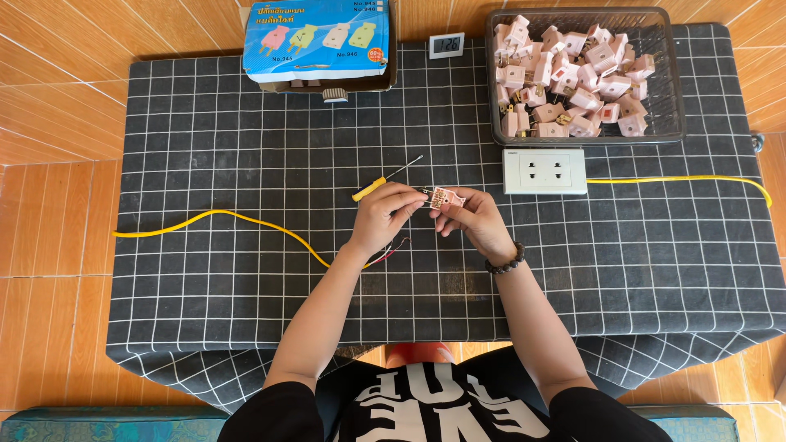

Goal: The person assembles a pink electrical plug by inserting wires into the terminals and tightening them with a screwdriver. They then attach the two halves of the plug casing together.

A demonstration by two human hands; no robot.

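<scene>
The pink plug (446, 197) is half covered by the fingers (407, 196) of both hands, its inner parts too small to tell. The yellow cable (246, 219) end vanishes under the left hand (383, 217). The blue box (318, 39) is cut off at the top edge.

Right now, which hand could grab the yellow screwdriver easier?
The left hand, probably. The yellow screwdriver lies just above its fingers, while the right hand sits farther off on the other side of the pink plug, which both hands are pinching.
</scene>
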